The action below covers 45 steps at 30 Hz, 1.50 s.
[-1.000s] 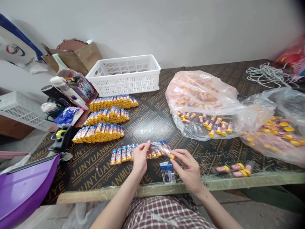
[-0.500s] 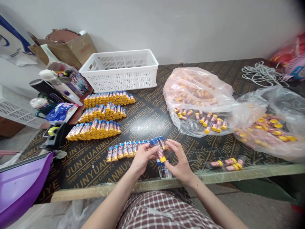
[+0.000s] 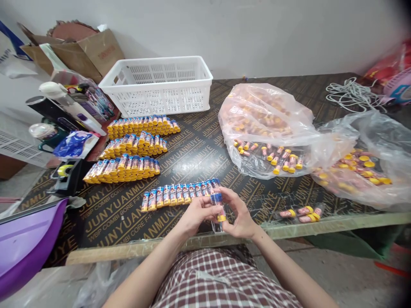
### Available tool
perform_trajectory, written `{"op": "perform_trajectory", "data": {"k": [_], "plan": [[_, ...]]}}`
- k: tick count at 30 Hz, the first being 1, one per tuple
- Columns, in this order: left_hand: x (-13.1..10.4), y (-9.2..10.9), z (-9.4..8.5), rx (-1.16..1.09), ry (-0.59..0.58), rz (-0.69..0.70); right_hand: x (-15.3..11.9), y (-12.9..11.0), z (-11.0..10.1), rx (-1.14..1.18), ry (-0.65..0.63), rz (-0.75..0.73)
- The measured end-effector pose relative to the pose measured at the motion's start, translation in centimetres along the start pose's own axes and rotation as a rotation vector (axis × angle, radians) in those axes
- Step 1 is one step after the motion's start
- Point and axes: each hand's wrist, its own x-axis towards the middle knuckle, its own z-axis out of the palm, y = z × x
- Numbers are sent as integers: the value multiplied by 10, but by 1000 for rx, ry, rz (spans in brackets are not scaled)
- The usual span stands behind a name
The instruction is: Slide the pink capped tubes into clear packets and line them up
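Between both hands, near the table's front edge, is a small clear tube (image 3: 221, 216) with a yellow cap at its lower end and a blue printed wrapper at the top. My left hand (image 3: 197, 215) pinches its side between thumb and fingers. From the right, my right hand (image 3: 240, 217) closes on it, thumb by the yellow cap and fingers by the upper end. Just behind my hands, a row of blue-wrapped tubes (image 3: 177, 195) lies side by side, yellow ends toward me. Partly covered by my hands are flat clear pieces (image 3: 217, 226), hard to make out.
Stacked wrapped tubes (image 3: 123, 170) form several piles at left, before a white plastic basket (image 3: 160, 96). Plastic bags (image 3: 266, 111) of yellow-capped tubes lie at right. Loose tubes (image 3: 305, 211) sit near the front edge. A tape dispenser (image 3: 66, 177) and purple dustpan-like object (image 3: 35, 252) are at left.
The tube between my hands has turned from tilted to nearly upright, its blue wrapper now around the upper part. My right hand's fingers have closed in on it. The whole view has shifted slightly.
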Motion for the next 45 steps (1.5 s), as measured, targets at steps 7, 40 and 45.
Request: {"op": "perform_trajectory", "data": {"k": [7,40,45], "plan": [[-1,-1,1,-18,-6,18,1,-5,3,26,52,6],[-68,21,-172,1102,1047,92,5,15,-40,-111,189,176],[-63,23,-137,1290,1188,221,3,12,-52,-156,248,153]]}}
